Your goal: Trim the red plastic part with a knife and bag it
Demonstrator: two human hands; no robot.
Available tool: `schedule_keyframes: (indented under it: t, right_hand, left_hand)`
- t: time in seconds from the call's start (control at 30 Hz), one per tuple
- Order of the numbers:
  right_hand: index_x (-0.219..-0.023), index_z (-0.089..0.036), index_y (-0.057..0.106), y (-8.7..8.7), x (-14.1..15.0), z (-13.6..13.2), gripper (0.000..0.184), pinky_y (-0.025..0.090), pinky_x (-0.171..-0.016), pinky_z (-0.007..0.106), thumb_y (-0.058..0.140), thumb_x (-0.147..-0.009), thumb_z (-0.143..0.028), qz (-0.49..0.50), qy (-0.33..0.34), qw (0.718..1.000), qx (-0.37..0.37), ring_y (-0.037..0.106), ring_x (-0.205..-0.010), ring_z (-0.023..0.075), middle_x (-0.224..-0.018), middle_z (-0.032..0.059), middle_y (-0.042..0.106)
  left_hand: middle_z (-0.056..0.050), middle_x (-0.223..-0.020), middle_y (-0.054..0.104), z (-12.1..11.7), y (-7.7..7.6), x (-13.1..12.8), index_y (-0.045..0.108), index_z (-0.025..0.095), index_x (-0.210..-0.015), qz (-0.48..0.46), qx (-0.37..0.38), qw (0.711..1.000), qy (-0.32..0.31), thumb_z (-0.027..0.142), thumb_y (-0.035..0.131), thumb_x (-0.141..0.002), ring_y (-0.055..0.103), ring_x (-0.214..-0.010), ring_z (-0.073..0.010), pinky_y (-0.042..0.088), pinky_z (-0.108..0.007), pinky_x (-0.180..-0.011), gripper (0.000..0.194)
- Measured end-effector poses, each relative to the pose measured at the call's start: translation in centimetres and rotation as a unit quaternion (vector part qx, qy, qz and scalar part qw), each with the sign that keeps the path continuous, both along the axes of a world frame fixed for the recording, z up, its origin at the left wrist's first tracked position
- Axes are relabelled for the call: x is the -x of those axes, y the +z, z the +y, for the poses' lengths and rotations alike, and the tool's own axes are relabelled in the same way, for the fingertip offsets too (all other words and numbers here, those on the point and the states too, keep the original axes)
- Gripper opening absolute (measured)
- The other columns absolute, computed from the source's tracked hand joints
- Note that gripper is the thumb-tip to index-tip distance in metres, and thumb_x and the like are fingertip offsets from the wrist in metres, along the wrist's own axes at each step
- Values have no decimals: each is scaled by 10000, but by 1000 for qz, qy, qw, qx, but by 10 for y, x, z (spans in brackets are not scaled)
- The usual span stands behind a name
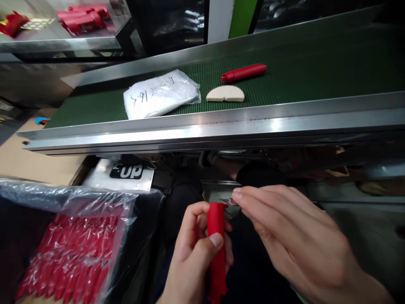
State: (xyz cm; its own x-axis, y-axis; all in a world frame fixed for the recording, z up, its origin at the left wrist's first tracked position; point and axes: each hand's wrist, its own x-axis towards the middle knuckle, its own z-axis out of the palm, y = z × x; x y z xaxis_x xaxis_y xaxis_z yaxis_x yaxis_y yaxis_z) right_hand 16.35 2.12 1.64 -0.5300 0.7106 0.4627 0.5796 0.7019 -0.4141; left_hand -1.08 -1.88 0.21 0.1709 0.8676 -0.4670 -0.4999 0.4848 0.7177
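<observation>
below the belt [284,55], the left hand [193,253] is clamping a red handle [217,245] upright, steadying its open top, while the right hand [294,236] is pinching a small metal piece [230,202] at that opening.

Matt red plastic handle [217,249]; glossy steel conveyor rail [202,126]; crinkly clear bag [95,202]

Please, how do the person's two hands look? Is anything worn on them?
Both the left hand and the right hand are bare: no gloves, rings or watch show. The fingernails are short and unpainted. No sleeve shows at either wrist in this view.
</observation>
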Motion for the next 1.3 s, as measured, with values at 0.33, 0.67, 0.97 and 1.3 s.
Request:
schedule_keyframes:
  t: [0.33, 0.67, 0.97, 1.3]
  right_hand:
    - [-1186, -71, 635, 1, 4, -2, 350, 480, -803, 394, 547, -863, 30, 9, -2, 1000, 0, 601, -1003, 226, -1148, 141, 667]
    - [-1185, -76, 647, 1, 2, -3, 355, 477, -806, 391, 546, -861, 29, 1, -2, 1000, -1, 605, -1020, 229, -1158, 148, 667]
    - [-1156, -77, 659, 4, 3, -4, 338, 475, -838, 379, 544, -856, 27, -1, -7, 1000, -5, 612, -1016, 221, -1145, 135, 673]
    - [-1163, -70, 649, 2, 2, -5, 337, 474, -818, 384, 543, -860, 32, -1, -4, 1000, -3, 605, -1009, 224, -1134, 141, 670]
  left_hand:
    - [-31, -935, 598, -2, 3, 3, 508, 233, -1070, -56, 16, 998, -5, 275, 581, -864, 517, -558, -90, 400, -171, -466, 223]
    - [-28, -937, 602, -2, 3, 3, 511, 238, -1079, -54, 11, 998, -7, 283, 591, -866, 527, -572, -93, 404, -173, -481, 232]
    - [-23, -908, 604, -2, 5, 2, 513, 234, -1070, -52, 11, 999, -1, 259, 583, -866, 525, -567, -93, 405, -171, -484, 217]
    - [-33, -927, 591, -1, 3, 1, 536, 227, -1068, -65, 8, 998, -1, 268, 561, -881, 521, -563, -96, 392, -170, -473, 194]
